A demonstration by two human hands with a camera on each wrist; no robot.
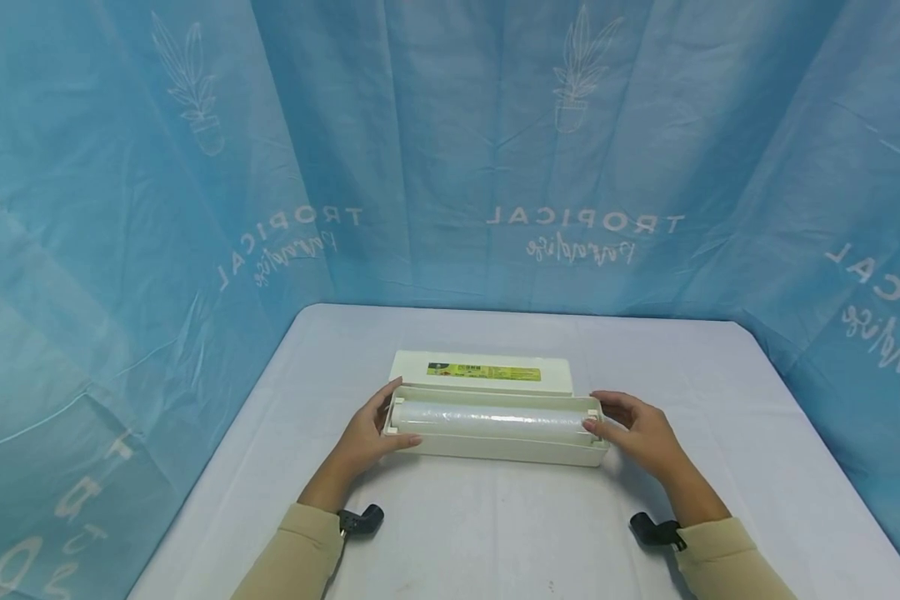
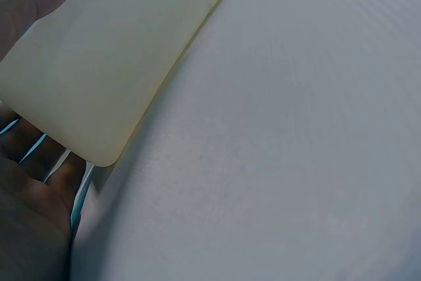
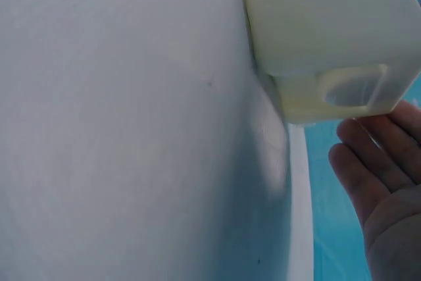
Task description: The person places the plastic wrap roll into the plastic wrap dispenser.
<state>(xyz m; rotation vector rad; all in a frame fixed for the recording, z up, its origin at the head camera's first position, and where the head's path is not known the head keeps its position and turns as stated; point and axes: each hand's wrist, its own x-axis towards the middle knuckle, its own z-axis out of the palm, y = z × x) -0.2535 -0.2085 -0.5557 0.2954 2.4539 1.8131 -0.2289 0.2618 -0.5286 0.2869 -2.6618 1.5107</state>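
Note:
A white cling film dispenser box point(image 1: 495, 449) lies lengthwise across the table, its top open. Inside it sits a shiny roll of cling film point(image 1: 487, 421) running almost end to end. The lid point(image 1: 407, 368), bearing a yellow-green label point(image 1: 483, 372), lies back behind the box. My left hand point(image 1: 362, 439) grips the box's left end, thumb on the front wall and fingers round the side. At the other end, my right hand point(image 1: 645, 433) holds the right corner, thumb over the roll's end and fingers by the back wall. In the right wrist view, a cutout point(image 3: 355, 89) shows in the end wall.
The table point(image 1: 480, 533) has a white cloth with its far edge behind the lid. Blue printed curtains point(image 1: 450, 167) hang at the back and both sides. A dark wrist camera point(image 1: 363, 521) is strapped at the left sleeve, another camera point(image 1: 652, 531) at the right.

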